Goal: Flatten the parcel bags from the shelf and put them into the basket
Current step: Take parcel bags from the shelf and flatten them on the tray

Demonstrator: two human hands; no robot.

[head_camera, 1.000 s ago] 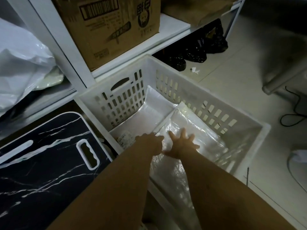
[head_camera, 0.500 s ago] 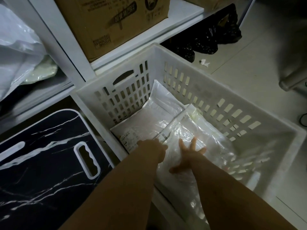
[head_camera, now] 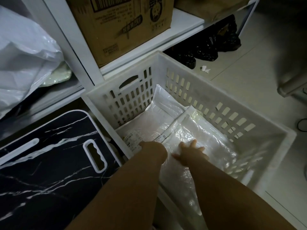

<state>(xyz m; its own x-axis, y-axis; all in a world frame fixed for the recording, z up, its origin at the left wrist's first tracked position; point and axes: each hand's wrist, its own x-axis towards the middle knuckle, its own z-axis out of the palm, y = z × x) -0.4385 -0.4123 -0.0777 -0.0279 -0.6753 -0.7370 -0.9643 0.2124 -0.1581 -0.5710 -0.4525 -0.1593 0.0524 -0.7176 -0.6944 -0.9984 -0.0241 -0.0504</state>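
Observation:
A white slotted plastic basket [head_camera: 206,75] stands on the floor against the shelf. Inside lie two flat parcel bags: a white one with a printed label [head_camera: 159,112] at the back left, and a crinkled clear one [head_camera: 204,130] overlapping it on the right. My right hand [head_camera: 191,152] presses on the clear bag with spread, straight fingers. My left hand [head_camera: 153,150] rests at that bag's left edge, beside the label; its fingers are bent under and hidden. More white parcel bags [head_camera: 23,63] sit crumpled on the shelf at the upper left.
A brown cardboard box [head_camera: 123,25] fills the white shelf [head_camera: 186,24] above the basket. A black marbled board with a handle slot [head_camera: 49,160] leans at the lower left. Black plastic bags [head_camera: 207,48] lie under the shelf. Pale floor tiles [head_camera: 245,83] spread to the right.
Both hands have slid back toward me across the clear bag, the right palm staying flat on it. The view has shifted a little, showing more of the basket's interior.

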